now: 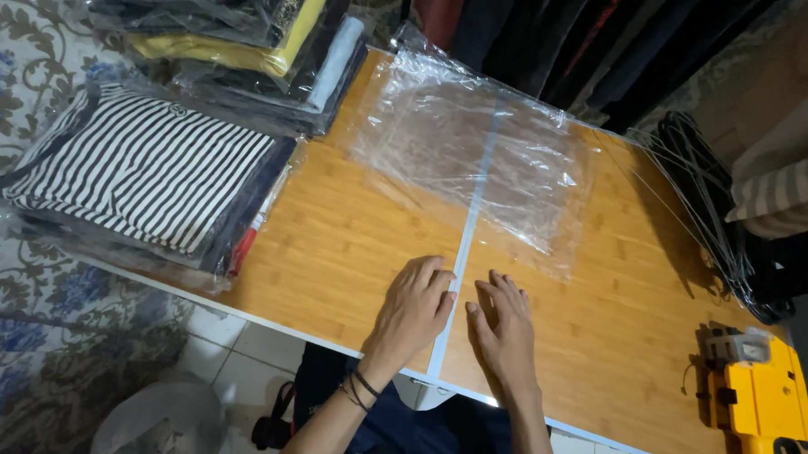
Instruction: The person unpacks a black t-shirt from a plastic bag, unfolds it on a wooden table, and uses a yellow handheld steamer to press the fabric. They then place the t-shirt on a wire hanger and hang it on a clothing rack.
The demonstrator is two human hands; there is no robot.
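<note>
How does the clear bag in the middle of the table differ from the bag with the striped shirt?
The clear bag looks empty and lies flat; the striped-shirt bag holds a folded garment and looks thick. The clear bag lies on bare wood just beyond both hands; the striped one tops a stack at the table's left edge, farther from them. Both are transparent plastic.

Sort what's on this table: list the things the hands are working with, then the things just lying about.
In hand:
left hand and right hand, flat on the wooden table
clear plastic bags, nearest ahead of both hands

Lying about:
bagged striped shirt
stack of bagged clothes
black wire hangers
yellow tool
</note>
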